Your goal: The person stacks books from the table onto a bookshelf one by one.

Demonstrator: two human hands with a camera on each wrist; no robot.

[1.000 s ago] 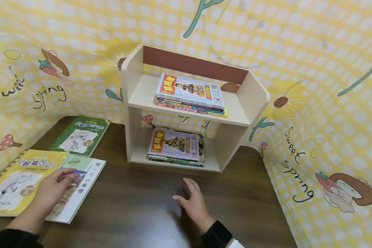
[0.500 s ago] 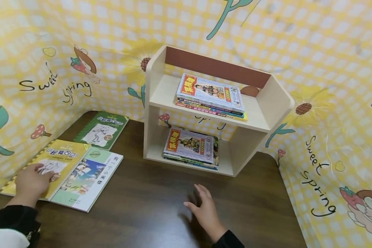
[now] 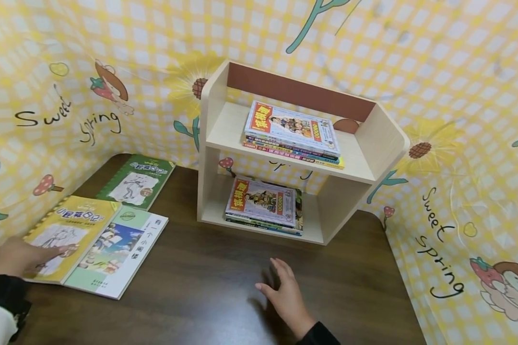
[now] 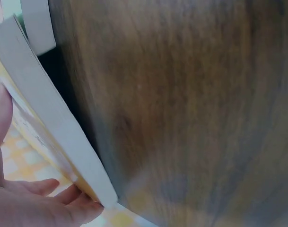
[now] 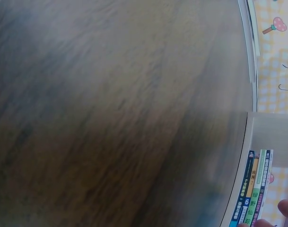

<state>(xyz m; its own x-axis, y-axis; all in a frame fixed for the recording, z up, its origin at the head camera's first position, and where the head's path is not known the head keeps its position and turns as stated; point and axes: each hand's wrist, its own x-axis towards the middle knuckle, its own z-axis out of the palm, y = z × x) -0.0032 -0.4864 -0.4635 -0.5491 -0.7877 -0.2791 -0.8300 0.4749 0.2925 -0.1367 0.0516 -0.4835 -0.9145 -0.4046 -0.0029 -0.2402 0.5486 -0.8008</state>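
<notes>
In the head view, my left hand [image 3: 15,256] lies at the left side of the yellow book [image 3: 86,211], its thumb across the cover. The left wrist view shows the fingertips [image 4: 89,208] of that hand touching the book's lower corner, with the page edges facing the camera. A green and white book [image 3: 129,268] lies against the yellow one on the right. Behind them is a dark green book [image 3: 155,170]. My right hand [image 3: 287,297] hovers over the table in front of the shelf, fingers spread loosely, holding nothing.
A two-tier wooden shelf [image 3: 367,153] stands at the back of the dark table [image 3: 190,306]. One book stack [image 3: 291,127] lies on its upper board, another stack [image 3: 263,203] on the lower. Yellow checked cloth [image 3: 457,191] surrounds the table.
My left hand moved left from over the green and white book, across the yellow cover to its left edge. The head view shifted, then nearly settled. My right hand kept its pose.
</notes>
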